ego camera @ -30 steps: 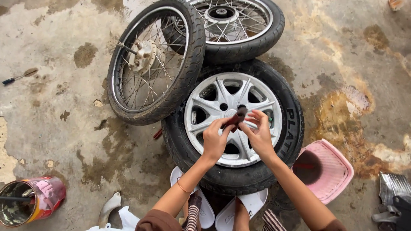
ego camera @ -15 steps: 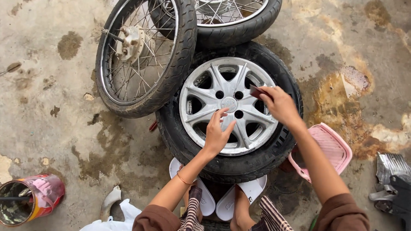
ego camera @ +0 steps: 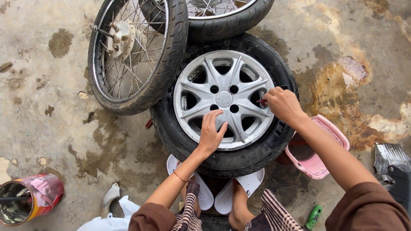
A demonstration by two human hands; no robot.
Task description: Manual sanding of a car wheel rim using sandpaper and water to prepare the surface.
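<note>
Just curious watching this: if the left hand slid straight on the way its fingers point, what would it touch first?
Probably the hub centre of the silver alloy wheel; the left hand already rests on its spokes, fingers pointing up toward it.

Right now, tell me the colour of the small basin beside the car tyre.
Pink; the small basin shows best in the head view.
</note>
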